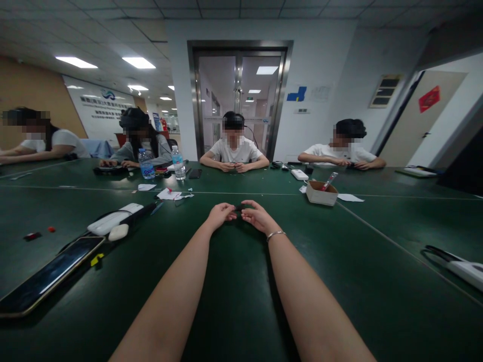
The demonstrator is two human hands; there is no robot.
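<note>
Both my arms stretch forward over the dark green table (237, 291). My left hand (222, 215) and my right hand (257, 215) meet near the middle of the view, just above the tabletop. Between their fingertips is a small black object (239, 207), too small and dark for me to name. The left fingers pinch it from one side. On the other side, the thumb and fingers of my right hand are closed about it. A silver bracelet (276, 234) circles my right wrist.
A phone (53, 274), a white power strip (115, 218) and a white rounded case (118, 232) lie at left. Two bottles (146, 165) stand farther back. Right of my hands is a small box (321, 195) holding a red-and-clear tube. Several people sit across the table.
</note>
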